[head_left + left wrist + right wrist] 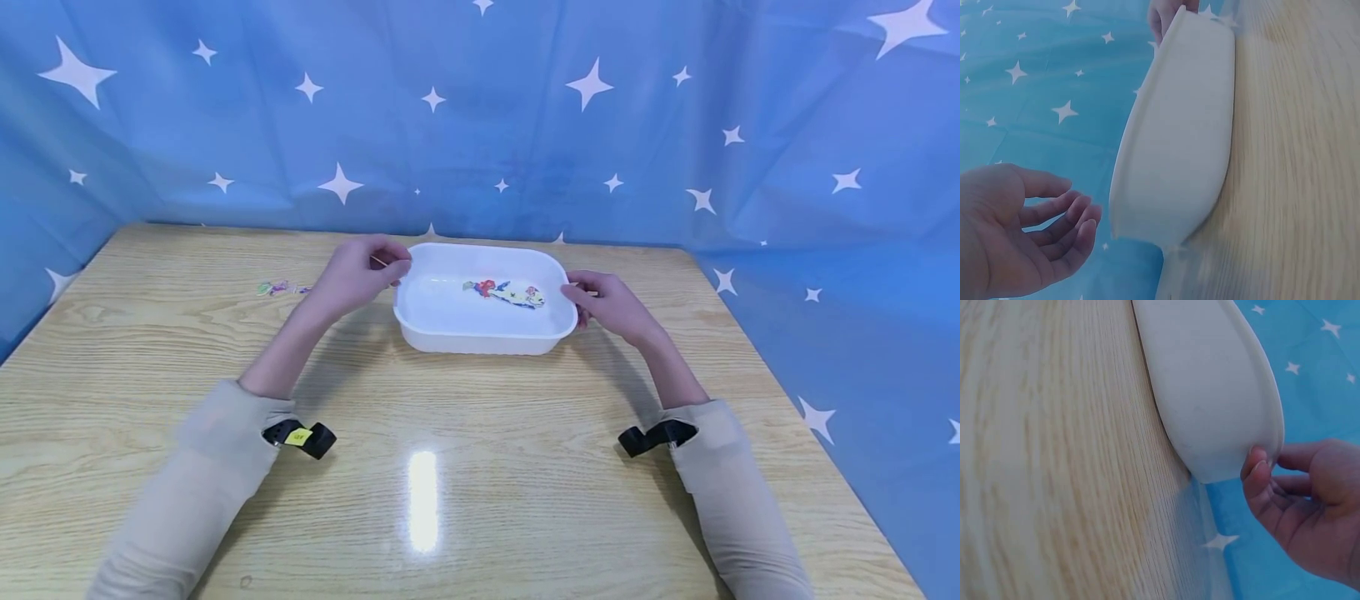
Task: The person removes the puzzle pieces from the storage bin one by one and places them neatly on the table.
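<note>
- We find the white tub (480,343) upright at the far side of the worktop (495,417), toward 12 o'clock, with its long sides running from 9 to 3 o'clock.
- On the inside floor of the tub, a little toward 3 o'clock of its middle, we note a coloured design (502,292) in red, blue, yellow and green; we cannot tell whether it is printed or applied.
- The left hand (363,271) stands between 9 and 10 o'clock of the tub. Its grip is slack and holds nothing; the left wrist view shows the fingers loosely curved, just beside the tub and apart from it.
- The right hand (603,302) is at 3 o'clock of the tub. Its grip is clenched on the rim, pinching the end wall between thumb and fingers.
- At 9 o'clock of the tub, beyond the left forearm, we record small coloured pieces (279,288) in green and purple, too small to identify.
- Both forearms wear pale sleeves (217,450) with black wristbands (671,433); the left one bears a yellow label (297,437).
- At 12 o'clock, behind the worktop, hangs a blue curtain (480,150) patterned with white stars.
</note>
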### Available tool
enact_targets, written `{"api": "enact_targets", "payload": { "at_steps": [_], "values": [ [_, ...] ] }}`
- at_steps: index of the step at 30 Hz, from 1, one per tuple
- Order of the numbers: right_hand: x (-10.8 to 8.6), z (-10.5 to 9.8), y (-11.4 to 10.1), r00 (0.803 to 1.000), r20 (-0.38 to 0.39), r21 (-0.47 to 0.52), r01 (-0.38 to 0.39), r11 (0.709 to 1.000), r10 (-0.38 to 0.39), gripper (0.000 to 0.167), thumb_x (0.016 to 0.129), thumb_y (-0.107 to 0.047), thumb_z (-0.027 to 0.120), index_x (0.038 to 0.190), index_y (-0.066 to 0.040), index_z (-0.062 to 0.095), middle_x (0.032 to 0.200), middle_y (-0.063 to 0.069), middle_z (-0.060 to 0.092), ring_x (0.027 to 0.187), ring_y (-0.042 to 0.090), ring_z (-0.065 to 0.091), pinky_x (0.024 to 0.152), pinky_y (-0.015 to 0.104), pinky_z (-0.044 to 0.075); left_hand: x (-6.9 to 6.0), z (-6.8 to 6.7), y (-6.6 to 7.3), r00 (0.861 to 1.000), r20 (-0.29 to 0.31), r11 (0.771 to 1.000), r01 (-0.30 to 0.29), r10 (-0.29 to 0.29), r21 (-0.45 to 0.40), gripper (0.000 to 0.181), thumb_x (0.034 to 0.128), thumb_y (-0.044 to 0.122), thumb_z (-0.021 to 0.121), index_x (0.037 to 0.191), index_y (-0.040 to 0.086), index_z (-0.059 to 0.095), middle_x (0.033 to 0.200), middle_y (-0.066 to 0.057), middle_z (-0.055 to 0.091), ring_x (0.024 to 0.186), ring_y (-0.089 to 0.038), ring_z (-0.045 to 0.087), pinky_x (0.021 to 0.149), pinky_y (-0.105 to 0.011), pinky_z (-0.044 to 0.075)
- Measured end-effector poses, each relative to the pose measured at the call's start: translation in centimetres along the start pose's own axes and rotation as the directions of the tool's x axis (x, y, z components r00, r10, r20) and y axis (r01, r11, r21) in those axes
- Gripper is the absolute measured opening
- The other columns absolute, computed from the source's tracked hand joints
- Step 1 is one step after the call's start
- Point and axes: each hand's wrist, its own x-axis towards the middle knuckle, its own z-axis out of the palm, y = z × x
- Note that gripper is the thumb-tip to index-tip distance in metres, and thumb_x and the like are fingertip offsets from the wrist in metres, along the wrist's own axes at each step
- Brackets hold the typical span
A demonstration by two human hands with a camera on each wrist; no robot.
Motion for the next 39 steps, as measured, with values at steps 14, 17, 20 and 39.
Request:
{"api": "enact_targets", "payload": {
  "at_steps": [14,17,20,39],
  "values": [
    [0.0,0.0,0.0,1.000,0.005,0.004,-0.003,1.000,0.003,0.049,0.107,-0.028,0.053,0.146,0.001,0.049,0.087,0.020,0.060,0.069,0.032,0.061,0.069,0.048,0.054,2.3,3.6,1.4,0.997,0.053,0.998,-0.044,0.047,-0.054,0.021,0.1001,0.011,0.060,0.115,-0.003,0.065,0.100,-0.016,0.068,0.092,-0.036,0.067,0.080,-0.033,0.052],
    [-0.1,-0.1,0.0,1.000,0.004,0.002,-0.001,1.000,0.001,0.049,0.107,-0.028,0.053,0.146,0.001,0.049,0.088,0.020,0.060,0.068,0.030,0.061,0.069,0.047,0.054,3.0,4.4,1.4,0.998,0.053,0.998,-0.029,0.032,-0.054,0.021,0.0996,0.011,0.061,0.115,-0.003,0.066,0.101,-0.016,0.068,0.091,-0.031,0.067,0.078,-0.031,0.052],
    [-0.1,-0.1,-0.1,1.000,0.002,0.000,-0.001,1.000,0.001,0.048,0.107,-0.028,0.053,0.145,0.001,0.049,0.090,0.022,0.061,0.068,0.027,0.061,0.068,0.047,0.054,3.8,5.2,1.2,0.998,0.055,0.999,-0.017,0.020,-0.051,0.021,0.0990,0.011,0.061,0.114,-0.003,0.066,0.101,-0.019,0.068,0.091,-0.029,0.068,0.076,-0.029,0.051],
    [0.1,0.0,0.1,1.000,0.005,-0.001,-0.005,1.000,0.005,0.049,0.107,-0.029,0.053,0.145,0.001,0.049,0.090,0.022,0.060,0.070,0.031,0.060,0.069,0.048,0.054,7.1,8.1,0.1,0.992,0.107,0.994,0.050,-0.060,0.095,0.024,0.0964,0.007,0.062,0.118,-0.002,0.068,0.112,-0.015,0.067,0.106,-0.025,0.060,0.093,-0.032,0.048]
  ]
}}
